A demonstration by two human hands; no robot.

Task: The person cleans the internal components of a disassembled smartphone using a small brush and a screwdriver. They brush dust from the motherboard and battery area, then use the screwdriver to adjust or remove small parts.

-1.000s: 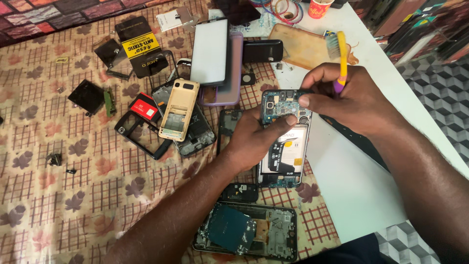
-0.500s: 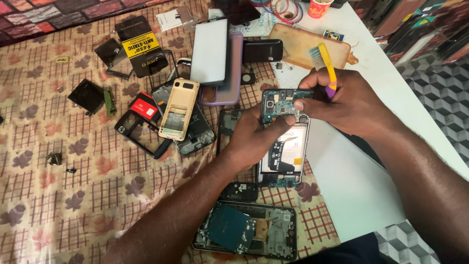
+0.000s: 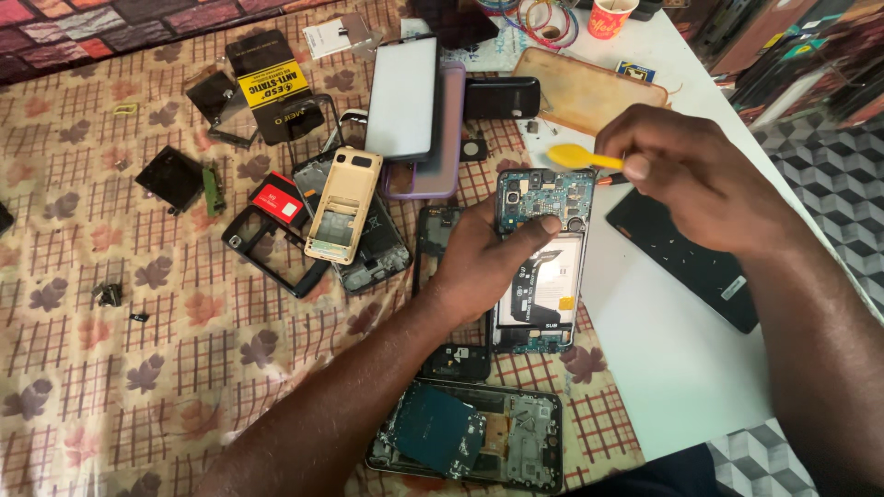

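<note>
An opened smartphone (image 3: 543, 276) with its back cover off lies on the patterned cloth, circuit board and white battery exposed. My left hand (image 3: 483, 253) grips its left edge, the thumb pressing on the board near the top. My right hand (image 3: 695, 179) hovers above and to the right of the phone, pinching a yellow plastic pry tool (image 3: 575, 156) whose flat tip points left, just above the phone's top edge.
Several phone parts lie about: a gold keypad phone shell (image 3: 343, 204), a large white screen panel (image 3: 403, 97), black frames (image 3: 267, 253), another stripped phone (image 3: 470, 434) near me, a black back cover (image 3: 686, 258) on the white table (image 3: 672, 368), a tan case (image 3: 589, 92).
My right hand has lifted off the phone's top and swung the yellow tool from upright to level, tip pointing left. The left hand still holds the phone.
</note>
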